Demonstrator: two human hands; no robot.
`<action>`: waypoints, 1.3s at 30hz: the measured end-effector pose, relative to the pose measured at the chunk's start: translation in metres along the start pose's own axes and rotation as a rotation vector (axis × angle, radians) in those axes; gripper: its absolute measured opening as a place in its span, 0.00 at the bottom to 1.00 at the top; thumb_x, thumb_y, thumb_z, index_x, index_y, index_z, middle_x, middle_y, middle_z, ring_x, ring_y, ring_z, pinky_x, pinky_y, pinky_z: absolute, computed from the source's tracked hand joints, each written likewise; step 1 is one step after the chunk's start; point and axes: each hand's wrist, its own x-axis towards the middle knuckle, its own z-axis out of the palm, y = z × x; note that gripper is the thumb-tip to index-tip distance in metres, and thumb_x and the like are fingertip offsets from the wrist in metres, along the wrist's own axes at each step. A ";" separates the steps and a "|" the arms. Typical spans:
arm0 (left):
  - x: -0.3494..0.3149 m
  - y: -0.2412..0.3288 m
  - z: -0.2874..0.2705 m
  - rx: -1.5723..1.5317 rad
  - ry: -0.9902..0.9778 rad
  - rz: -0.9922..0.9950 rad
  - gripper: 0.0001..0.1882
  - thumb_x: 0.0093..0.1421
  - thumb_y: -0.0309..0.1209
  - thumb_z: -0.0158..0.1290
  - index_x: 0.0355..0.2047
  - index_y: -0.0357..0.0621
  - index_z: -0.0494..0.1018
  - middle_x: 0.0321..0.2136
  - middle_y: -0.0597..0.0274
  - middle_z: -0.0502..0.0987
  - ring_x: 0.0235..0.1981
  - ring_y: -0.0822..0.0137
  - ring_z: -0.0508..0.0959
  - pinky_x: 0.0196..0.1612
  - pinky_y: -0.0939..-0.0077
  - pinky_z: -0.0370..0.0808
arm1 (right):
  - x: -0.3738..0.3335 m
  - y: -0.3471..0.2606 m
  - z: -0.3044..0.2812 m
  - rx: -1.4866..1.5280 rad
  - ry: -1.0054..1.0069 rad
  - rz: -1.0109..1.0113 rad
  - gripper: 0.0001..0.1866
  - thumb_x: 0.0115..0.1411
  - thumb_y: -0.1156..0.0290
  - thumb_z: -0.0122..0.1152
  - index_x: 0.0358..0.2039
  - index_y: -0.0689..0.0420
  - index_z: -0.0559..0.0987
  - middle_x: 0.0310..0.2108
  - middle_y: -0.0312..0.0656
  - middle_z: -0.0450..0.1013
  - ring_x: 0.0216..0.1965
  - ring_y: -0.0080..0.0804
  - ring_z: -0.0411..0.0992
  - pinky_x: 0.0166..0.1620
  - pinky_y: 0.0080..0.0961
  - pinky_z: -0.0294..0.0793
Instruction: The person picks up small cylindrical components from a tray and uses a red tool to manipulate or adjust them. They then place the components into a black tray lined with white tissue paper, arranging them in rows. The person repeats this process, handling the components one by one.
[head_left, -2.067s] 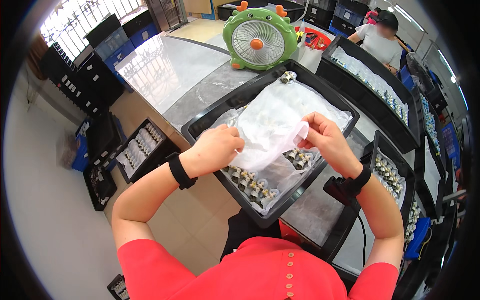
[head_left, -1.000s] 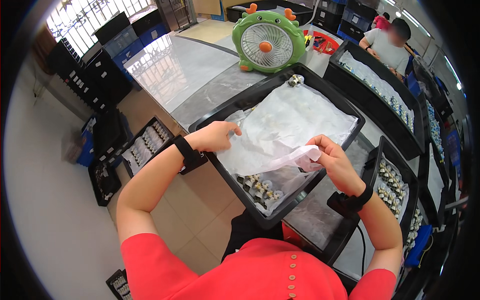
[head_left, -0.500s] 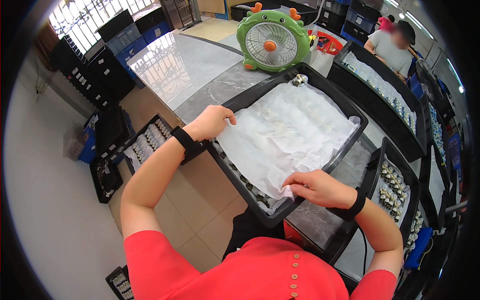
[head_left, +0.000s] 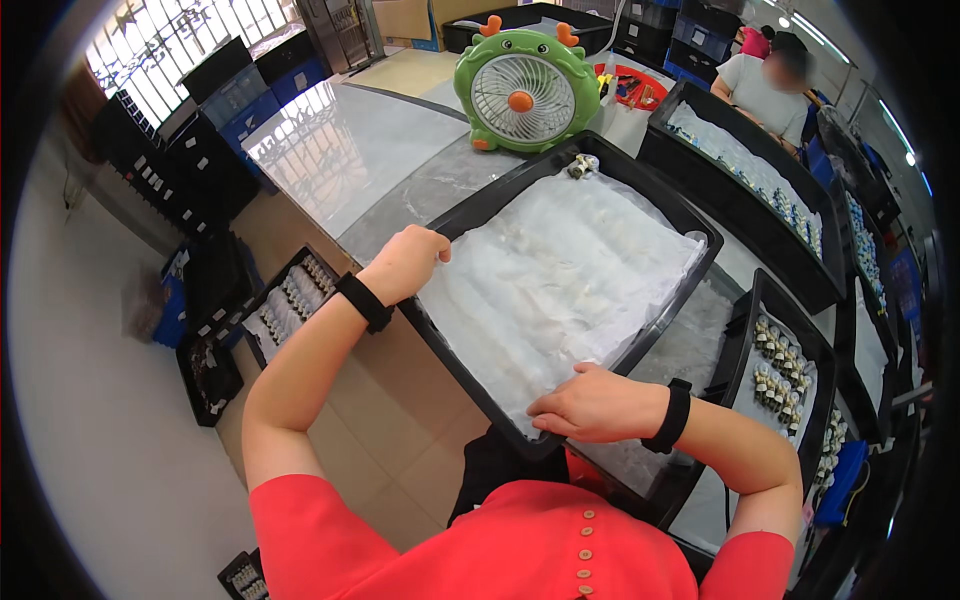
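Observation:
A black tray [head_left: 463, 378] is tilted on the grey table in front of me, a thin white sheet [head_left: 560, 270] spread inside it. The sheet lies fairly flat with soft ridges, and what is under it is hidden. Small metal fittings [head_left: 580, 167] show uncovered at the tray's far corner. My left hand [head_left: 405, 262] is at the left side of the tray, its fingers curled closed at the sheet's edge. At the near corner, my right hand [head_left: 590, 402] has its fingers closed on the sheet, close against the tray wall.
A green cartoon-shaped fan [head_left: 525, 95] stands beyond the tray. To the right are another lined black tray [head_left: 745, 180] and one with rows of fittings [head_left: 780, 370]. A person [head_left: 765, 95] sits at the far right. Trays and crates [head_left: 215, 140] stand at the left.
My right hand has moved left and down to the near corner, bringing the sheet over the fittings that showed along the tray's near-left edge. My left hand has shifted slightly left and down.

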 end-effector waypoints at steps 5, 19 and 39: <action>-0.006 0.003 0.001 0.065 0.004 -0.018 0.09 0.52 0.19 0.49 0.33 0.39 0.76 0.30 0.47 0.77 0.35 0.49 0.77 0.38 0.63 0.73 | 0.003 0.000 -0.005 0.080 0.086 -0.096 0.17 0.64 0.60 0.46 0.40 0.59 0.77 0.26 0.50 0.75 0.30 0.49 0.73 0.37 0.38 0.70; -0.013 -0.005 0.022 0.050 0.113 0.018 0.11 0.51 0.19 0.48 0.34 0.42 0.76 0.31 0.48 0.75 0.37 0.48 0.75 0.42 0.60 0.71 | -0.005 0.011 0.016 0.128 0.275 -0.170 0.21 0.62 0.55 0.49 0.41 0.61 0.76 0.23 0.48 0.75 0.32 0.47 0.74 0.41 0.39 0.70; -0.012 0.002 0.013 -0.211 0.186 -0.031 0.12 0.52 0.19 0.47 0.35 0.39 0.77 0.30 0.51 0.77 0.31 0.57 0.77 0.36 0.66 0.73 | -0.027 0.008 0.023 0.045 0.368 -0.192 0.19 0.61 0.57 0.52 0.46 0.57 0.74 0.34 0.43 0.75 0.43 0.40 0.71 0.56 0.41 0.58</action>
